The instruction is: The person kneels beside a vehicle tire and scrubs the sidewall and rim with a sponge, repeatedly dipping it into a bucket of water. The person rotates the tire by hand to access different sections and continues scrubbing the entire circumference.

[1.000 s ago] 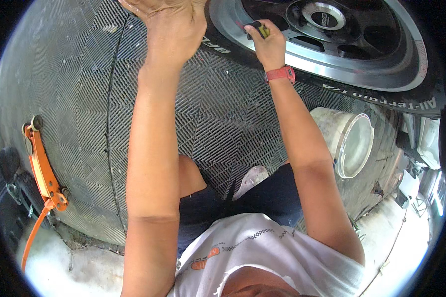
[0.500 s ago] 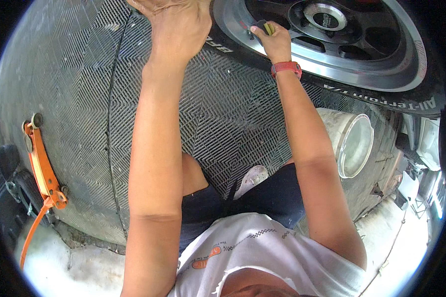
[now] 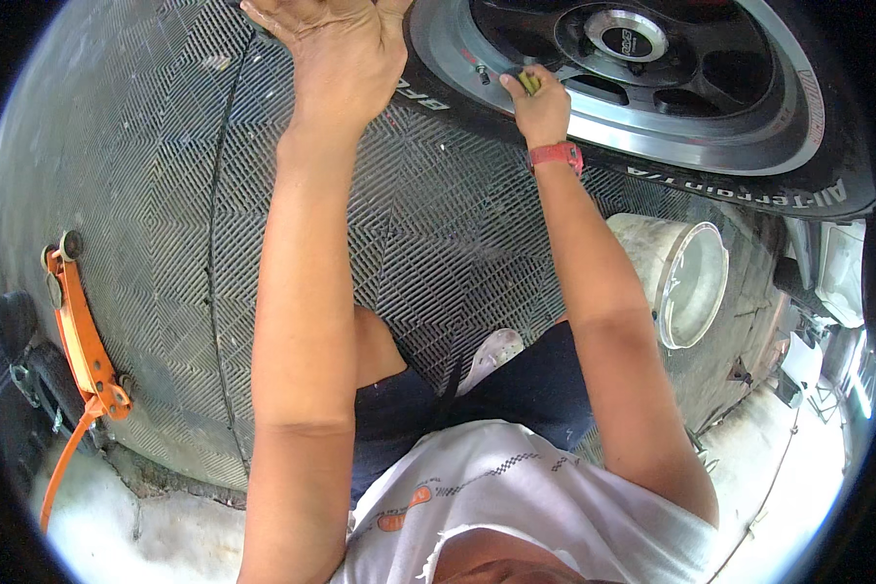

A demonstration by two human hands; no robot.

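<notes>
A large wheel fills the upper right, with a black and polished silver rim and a black tyre with white raised lettering. My right hand, a red watch on its wrist, is closed on a small yellow-and-dark sponge against the rim's polished lip. Just left of those fingers, a short valve stem stands out of the rim. Up at the top edge, left of the tyre, my left hand has its fingers apart, partly cut off by the frame; nothing shows in it.
A whitish bucket lies beside my right forearm. On the left stands an orange floor jack with its long handle. Dark ribbed floor tiles spread beneath me. White objects and stored parts line the right edge.
My right hand has moved the sponge down and slightly right along the rim's lip, away from the valve stem. My left hand has shifted only a little.
</notes>
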